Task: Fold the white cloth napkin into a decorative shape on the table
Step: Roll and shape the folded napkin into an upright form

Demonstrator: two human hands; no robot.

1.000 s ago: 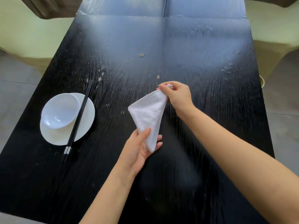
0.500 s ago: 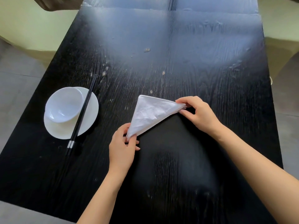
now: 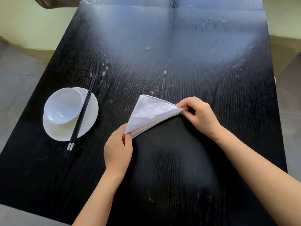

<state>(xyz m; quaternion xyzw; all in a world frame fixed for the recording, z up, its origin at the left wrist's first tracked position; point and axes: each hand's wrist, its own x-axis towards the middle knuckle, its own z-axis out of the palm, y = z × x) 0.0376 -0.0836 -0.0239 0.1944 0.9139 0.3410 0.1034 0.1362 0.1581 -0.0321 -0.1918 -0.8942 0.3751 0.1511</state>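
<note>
A white bowl (image 3: 62,106) is sitting on a white plate (image 3: 91,118); black chopsticks (image 3: 81,115) are lying across the plate's rim, seemingly touching the bowl.

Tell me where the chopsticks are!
In the head view, the chopsticks lie across the white plate beside the bowl, on the left side of the table, left of the napkin.

The napkin (image 3: 149,111) lies right of the plate (image 3: 88,123), which bears bowl (image 3: 62,106) and chopsticks (image 3: 81,116).
</note>
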